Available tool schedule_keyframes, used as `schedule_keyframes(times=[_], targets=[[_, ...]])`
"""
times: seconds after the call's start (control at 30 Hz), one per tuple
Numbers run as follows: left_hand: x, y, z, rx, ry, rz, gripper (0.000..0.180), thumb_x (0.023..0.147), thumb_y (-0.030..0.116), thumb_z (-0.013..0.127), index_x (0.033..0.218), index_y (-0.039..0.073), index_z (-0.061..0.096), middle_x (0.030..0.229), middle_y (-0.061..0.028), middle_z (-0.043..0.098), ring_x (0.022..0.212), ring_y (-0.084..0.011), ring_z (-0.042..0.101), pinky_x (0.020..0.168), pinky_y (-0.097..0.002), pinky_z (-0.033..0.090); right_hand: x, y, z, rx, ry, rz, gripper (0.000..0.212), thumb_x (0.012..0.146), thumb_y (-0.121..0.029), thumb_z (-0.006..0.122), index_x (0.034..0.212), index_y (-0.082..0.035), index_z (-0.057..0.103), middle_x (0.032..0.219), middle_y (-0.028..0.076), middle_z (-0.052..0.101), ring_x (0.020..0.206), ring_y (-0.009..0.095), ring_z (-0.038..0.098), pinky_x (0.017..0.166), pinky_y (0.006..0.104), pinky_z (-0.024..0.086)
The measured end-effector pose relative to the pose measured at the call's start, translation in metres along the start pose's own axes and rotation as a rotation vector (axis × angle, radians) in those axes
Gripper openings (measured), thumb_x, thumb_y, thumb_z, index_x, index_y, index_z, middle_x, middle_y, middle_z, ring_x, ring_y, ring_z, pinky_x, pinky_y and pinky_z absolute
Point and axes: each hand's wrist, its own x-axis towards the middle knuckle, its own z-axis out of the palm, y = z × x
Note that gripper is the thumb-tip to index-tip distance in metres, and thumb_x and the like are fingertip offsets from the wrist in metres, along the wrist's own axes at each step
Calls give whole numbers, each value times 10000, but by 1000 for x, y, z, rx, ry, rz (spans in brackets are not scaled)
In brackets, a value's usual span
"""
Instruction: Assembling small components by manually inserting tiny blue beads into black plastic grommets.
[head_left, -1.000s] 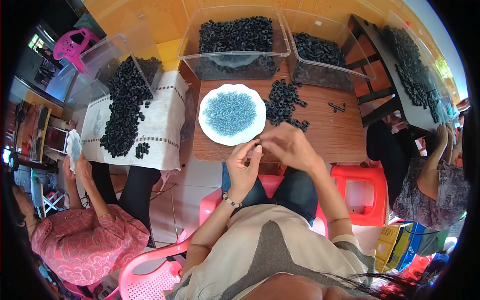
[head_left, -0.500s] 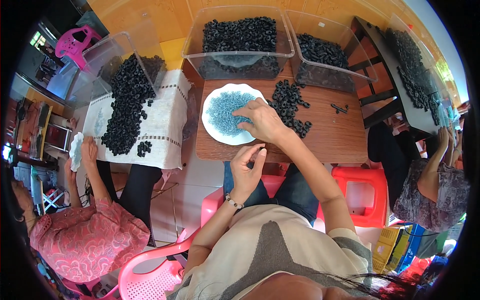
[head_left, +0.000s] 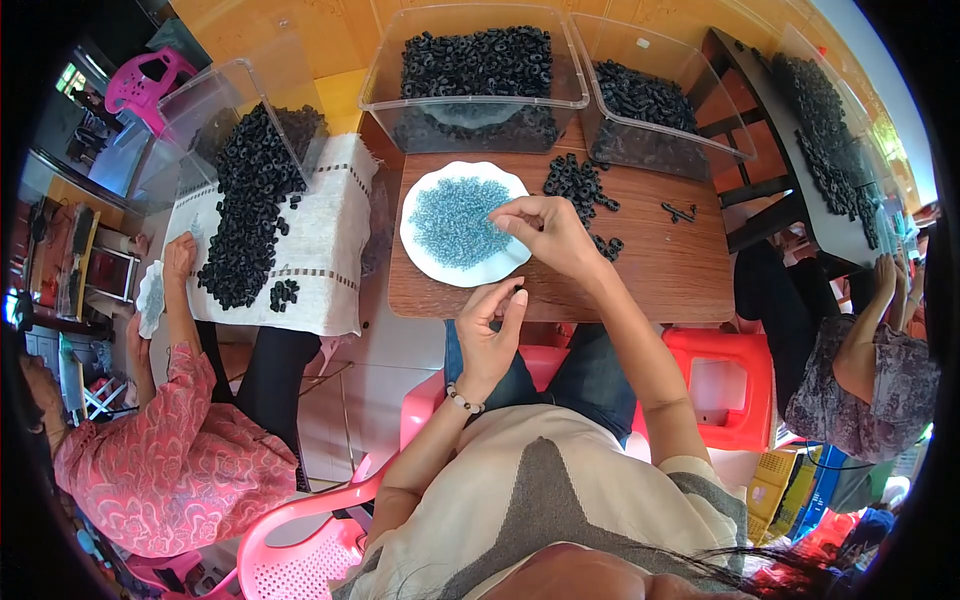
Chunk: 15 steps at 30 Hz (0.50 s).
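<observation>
Right hand (head_left: 548, 232) stretched over the white plate (head_left: 418, 255), thumb and forefinger drawn together at the edge of the heap of small blue beads (head_left: 458, 222); whether a bead sits between the tips, too small to tell. Left hand (head_left: 490, 328) held low at the near rim of the wooden worktop (head_left: 660, 275), at about 6 o'clock from the plate, fingertips pinching one small black ring (head_left: 520, 297).

Loose black rings (head_left: 578, 188) heaped on the worktop at 3 o'clock from the plate. Two clear tubs of more rings at 12 o'clock (head_left: 476, 62) and 1 o'clock (head_left: 650, 100).

To do this step well, probably best to:
- lift a single bead from the thin edge of the heap, not the thick middle;
- keep the pinch light, so nothing scatters off the plate;
- hold the ring steady and close to the plate, opening turned toward the other hand;
- bring both hands together low over the worktop, so a dropped piece lands within reach.

At 9 o'clock, another person in a pink patterned sleeve (head_left: 170, 440) beside a cloth-covered table (head_left: 325, 260) heaped with rings.
</observation>
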Motion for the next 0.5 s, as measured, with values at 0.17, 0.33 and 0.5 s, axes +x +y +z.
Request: schedule_keyframes(times=[0.17, 0.33, 0.5], targets=[[4, 0, -5, -27, -32, 0, 276, 976, 119, 743, 1216, -16, 728, 1005, -41, 660, 825, -70, 571, 738, -217, 476, -2, 3, -3, 324, -48, -1, 248, 971, -188, 749, 1105, 19, 778, 970, 45, 769, 904, 87, 678, 823, 260, 538], [14, 7, -9, -17, -12, 40, 306, 966, 107, 756, 1243, -18, 720, 1041, -44, 662, 846, -74, 574, 752, -213, 476, -15, -15, -9, 468, -58, 47, 266, 967, -226, 754, 1108, -2, 782, 1005, 44, 767, 976, 111, 677, 912, 292, 517], [16, 22, -13, 40, -12, 126, 336, 936, 63, 775, 1260, -8, 724, 1099, -63, 678, 865, -86, 589, 761, -222, 485, -45, -28, -8, 439, -29, -10, 212, 973, -189, 740, 1083, -16, 793, 979, 37, 764, 925, 78, 650, 857, 270, 517]])
